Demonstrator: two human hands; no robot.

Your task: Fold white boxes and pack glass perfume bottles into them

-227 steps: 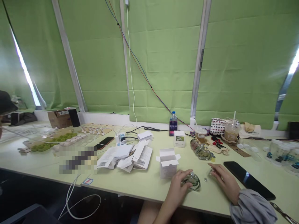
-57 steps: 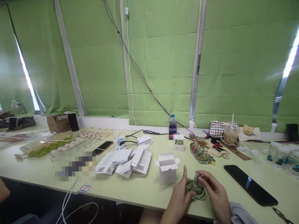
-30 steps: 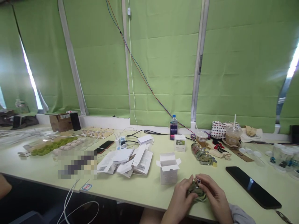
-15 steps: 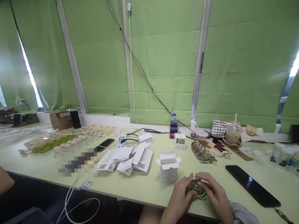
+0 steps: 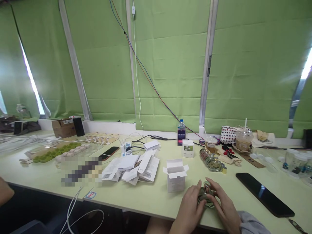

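Note:
A small green glass-like object [image 5: 209,203] with a shiny metallic knob [image 5: 206,186] on top rests at the table's front edge. My left hand [image 5: 191,203] is wrapped round its left side, thumb low on the front. On the other side, my right hand [image 5: 223,201] has its fingers curved against the object, beside the knob. An open white box [image 5: 175,182] with raised flaps stands just left and beyond my hands. Several similar glass pieces [image 5: 211,161] lie in a row farther back.
A black phone [image 5: 264,194] lies to the right. Flattened white boxes [image 5: 131,165] are piled left of centre. Behind are a bottle [image 5: 181,132], a closed white box [image 5: 188,149] and drink cups [image 5: 243,140]. Another person's arm [image 5: 5,191] shows at far left.
My right fingers have opened off the top of the metallic knob and moved to its side, so the knob shows more. My left hand has barely moved.

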